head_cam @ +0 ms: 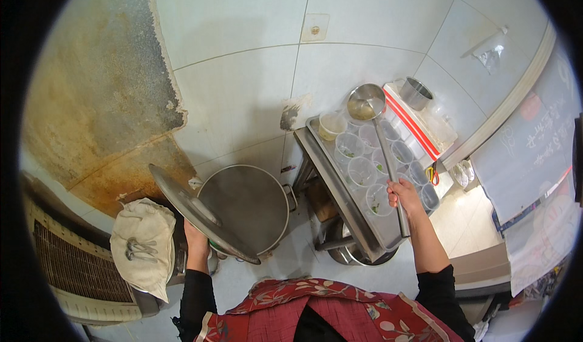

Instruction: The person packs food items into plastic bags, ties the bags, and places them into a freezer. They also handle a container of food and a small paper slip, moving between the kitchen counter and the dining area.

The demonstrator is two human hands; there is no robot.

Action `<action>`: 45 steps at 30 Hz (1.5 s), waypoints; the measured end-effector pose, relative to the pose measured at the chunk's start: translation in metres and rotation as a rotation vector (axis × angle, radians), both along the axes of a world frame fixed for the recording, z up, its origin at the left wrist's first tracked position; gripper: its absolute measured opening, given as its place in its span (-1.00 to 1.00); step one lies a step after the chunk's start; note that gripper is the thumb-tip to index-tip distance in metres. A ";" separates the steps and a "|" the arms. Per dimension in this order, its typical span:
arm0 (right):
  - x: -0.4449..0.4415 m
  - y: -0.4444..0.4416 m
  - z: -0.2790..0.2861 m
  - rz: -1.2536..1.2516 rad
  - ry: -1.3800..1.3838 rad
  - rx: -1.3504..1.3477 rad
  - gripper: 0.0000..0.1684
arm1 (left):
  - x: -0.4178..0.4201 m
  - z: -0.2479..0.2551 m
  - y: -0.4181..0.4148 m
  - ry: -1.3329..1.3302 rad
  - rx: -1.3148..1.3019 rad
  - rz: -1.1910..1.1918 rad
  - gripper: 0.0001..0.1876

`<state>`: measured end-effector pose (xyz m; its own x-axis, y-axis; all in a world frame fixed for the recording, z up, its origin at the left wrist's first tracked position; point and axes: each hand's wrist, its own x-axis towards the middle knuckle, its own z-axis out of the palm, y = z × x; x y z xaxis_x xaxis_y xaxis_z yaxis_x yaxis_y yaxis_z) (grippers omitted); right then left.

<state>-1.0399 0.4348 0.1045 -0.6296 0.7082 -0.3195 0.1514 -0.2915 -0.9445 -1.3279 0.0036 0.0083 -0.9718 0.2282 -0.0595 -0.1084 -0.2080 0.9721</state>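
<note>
My left hand [196, 243] holds a round metal pot lid [200, 214] tilted up on edge. The lid stands over the left side of a large stockpot [248, 205], whose inside looks grey and steamy. In my right hand [403, 194] is the long handle of a steel ladle [366, 100]. Its bowl is over the far end of a metal tray [387, 232] and seems to hold a little brownish liquid. Several clear plastic cups [362, 171] stand in the tray, some with bits of green at the bottom. One far-left cup [331, 126] looks filled with pale liquid.
Beyond the tray sit a white box with red stripes [412, 121] and a steel cup [416, 94]. Scissors [432, 176] lie by the tray's right edge. Several spoons [140, 249] rest on a cloth-covered pot [145, 223] at left. Another pot [364, 256] is below the table.
</note>
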 end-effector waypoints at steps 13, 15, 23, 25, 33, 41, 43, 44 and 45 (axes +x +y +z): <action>0.002 -0.006 0.005 -0.002 0.036 -0.062 -0.79 | 0.000 -0.004 -0.008 -0.007 0.044 -0.010 -0.72; 0.006 -0.007 0.006 0.019 0.072 -0.106 -0.76 | 0.002 0.001 -0.007 -0.018 0.044 0.001 -0.73; 0.034 -0.045 0.017 0.125 0.056 -0.195 -0.68 | 0.002 0.008 -0.015 -0.021 0.014 0.010 -0.65; 0.039 -0.065 0.021 0.173 0.029 -0.179 -0.68 | 0.005 0.021 -0.016 0.010 -0.011 0.001 -0.59; 0.050 -0.140 -0.012 0.364 -0.145 -0.128 -0.79 | -0.001 0.023 -0.024 0.119 -0.232 0.015 -0.46; 0.043 -0.177 -0.064 0.525 -0.368 0.279 -0.64 | -0.004 0.029 -0.029 0.229 -0.237 0.021 -0.48; 0.042 -0.179 -0.071 0.524 -0.375 0.464 -0.58 | -0.006 0.036 -0.028 0.241 -0.229 -0.025 -0.46; 0.043 -0.179 -0.077 0.521 -0.354 0.586 -0.56 | -0.006 0.040 -0.029 0.245 -0.252 -0.051 -0.44; 0.042 -0.179 -0.079 0.519 -0.326 0.708 -0.54 | -0.007 0.045 -0.031 0.253 -0.278 -0.074 -0.42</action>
<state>-0.9977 0.2558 0.0255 -0.8766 0.4611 -0.1379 0.3903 0.5133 -0.7643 -1.3345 -0.0271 0.0528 -0.9454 0.3068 0.1102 0.1370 0.0670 0.9883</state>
